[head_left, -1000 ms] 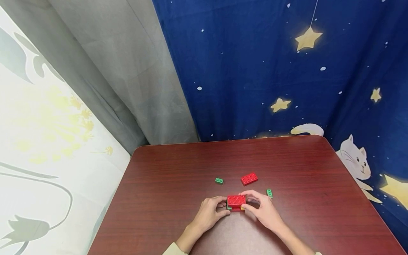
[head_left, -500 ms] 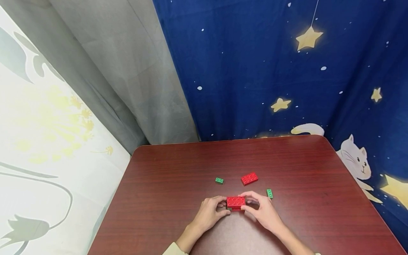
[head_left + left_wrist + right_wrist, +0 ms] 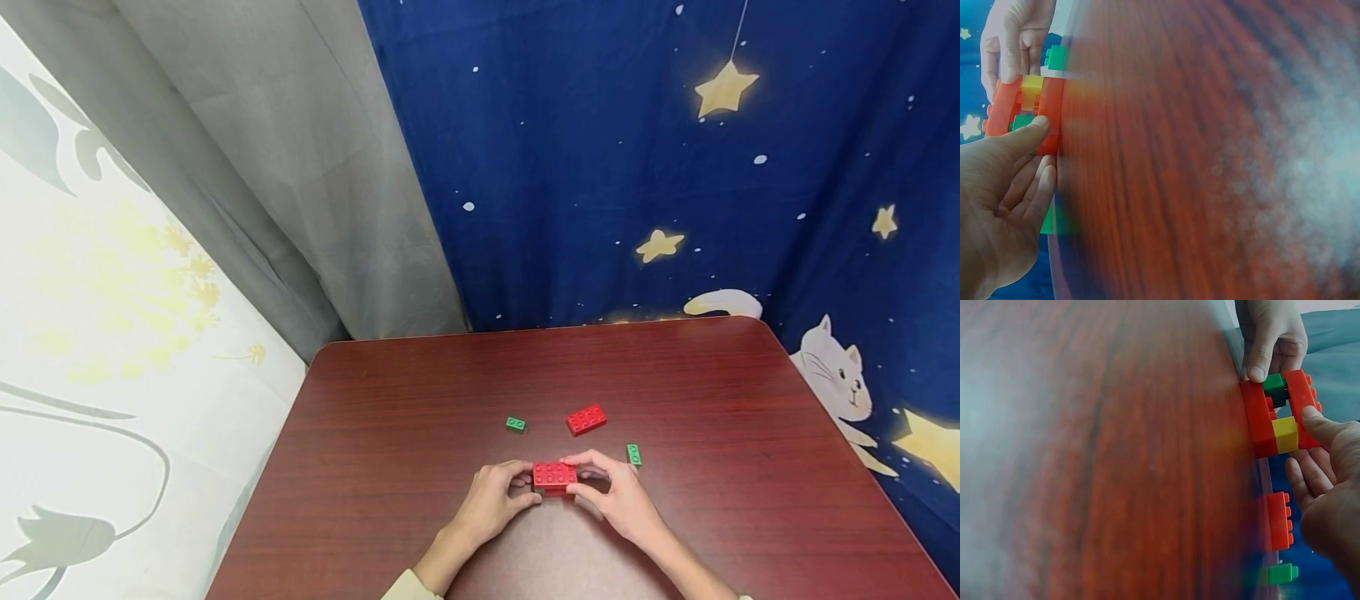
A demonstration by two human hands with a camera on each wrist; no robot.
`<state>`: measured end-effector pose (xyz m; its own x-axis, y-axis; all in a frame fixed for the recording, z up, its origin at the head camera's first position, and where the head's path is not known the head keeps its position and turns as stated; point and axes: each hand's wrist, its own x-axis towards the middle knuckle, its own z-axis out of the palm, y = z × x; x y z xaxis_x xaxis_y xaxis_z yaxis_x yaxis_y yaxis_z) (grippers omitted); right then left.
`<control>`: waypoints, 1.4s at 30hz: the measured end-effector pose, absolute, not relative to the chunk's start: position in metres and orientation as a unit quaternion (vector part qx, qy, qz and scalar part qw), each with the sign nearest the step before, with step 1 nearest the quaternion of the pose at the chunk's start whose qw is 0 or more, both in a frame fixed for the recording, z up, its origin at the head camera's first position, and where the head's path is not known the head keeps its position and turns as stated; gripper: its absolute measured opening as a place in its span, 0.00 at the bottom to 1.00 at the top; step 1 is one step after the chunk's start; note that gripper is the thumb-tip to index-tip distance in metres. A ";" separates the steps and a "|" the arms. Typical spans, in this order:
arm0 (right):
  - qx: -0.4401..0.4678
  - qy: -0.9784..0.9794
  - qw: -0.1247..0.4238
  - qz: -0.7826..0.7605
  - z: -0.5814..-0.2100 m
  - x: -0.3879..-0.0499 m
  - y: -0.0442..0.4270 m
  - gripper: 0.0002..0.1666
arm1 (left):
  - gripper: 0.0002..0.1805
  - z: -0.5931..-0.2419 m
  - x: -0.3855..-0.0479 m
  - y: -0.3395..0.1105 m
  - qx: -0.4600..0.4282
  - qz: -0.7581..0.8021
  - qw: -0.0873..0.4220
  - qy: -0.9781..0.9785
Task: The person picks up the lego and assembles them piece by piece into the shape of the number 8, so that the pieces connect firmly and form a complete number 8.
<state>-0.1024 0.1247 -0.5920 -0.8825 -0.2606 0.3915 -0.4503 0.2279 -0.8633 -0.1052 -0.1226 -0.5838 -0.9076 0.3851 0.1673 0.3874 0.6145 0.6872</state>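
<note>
Between the hands stands a small block stack: a red top brick (image 3: 555, 475) over a green brick (image 3: 1275, 389) and a yellow brick (image 3: 1285, 434), which rest on a red bottom brick (image 3: 1259, 419). A gap shows between the green and yellow ones. The left hand (image 3: 489, 503) pinches the stack's left side low down, its thumb across the green and bottom bricks in the left wrist view. From the right, the right hand (image 3: 621, 495) holds the top red brick between thumb and fingers.
Behind the stack on the brown table (image 3: 405, 417) lie a loose red brick (image 3: 586, 420), a small green brick (image 3: 515, 424) to its left and another green brick (image 3: 633, 454) near the right hand. Curtains (image 3: 585, 167) hang beyond the table's far edge.
The top red brick has come down slightly and to the left with the right hand, covering more of the bricks beneath. The left hand has hardly moved.
</note>
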 end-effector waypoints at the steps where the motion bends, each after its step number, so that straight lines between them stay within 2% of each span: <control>1: 0.230 -0.778 0.085 0.578 -0.592 -0.102 0.124 0.23 | 0.20 -0.584 -0.105 -0.123 -0.214 -0.383 0.001 -0.899; 10: 0.252 -0.798 0.101 0.538 -0.596 -0.102 0.126 0.29 | 0.20 -0.585 -0.106 -0.123 -0.213 -0.383 -0.004 -0.899; 19: 0.252 -0.806 0.117 0.523 -0.594 -0.103 0.126 0.20 | 0.20 -0.584 -0.106 -0.122 -0.214 -0.386 -0.003 -0.898; 38: 0.242 -0.776 0.097 0.574 -0.598 -0.104 0.123 0.19 | 0.20 -0.583 -0.106 -0.124 -0.214 -0.382 -0.006 -0.899; 42: 0.236 -0.769 0.076 0.589 -0.601 -0.105 0.125 0.19 | 0.26 -0.583 -0.105 -0.125 -0.228 -0.375 -0.001 -0.899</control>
<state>-0.1050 0.1245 -0.6014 -0.8770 -0.2740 0.3947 -0.4526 0.1954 -0.8700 -0.1054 -0.1250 -0.5835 -0.8959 0.4110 0.1684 0.4090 0.6154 0.6738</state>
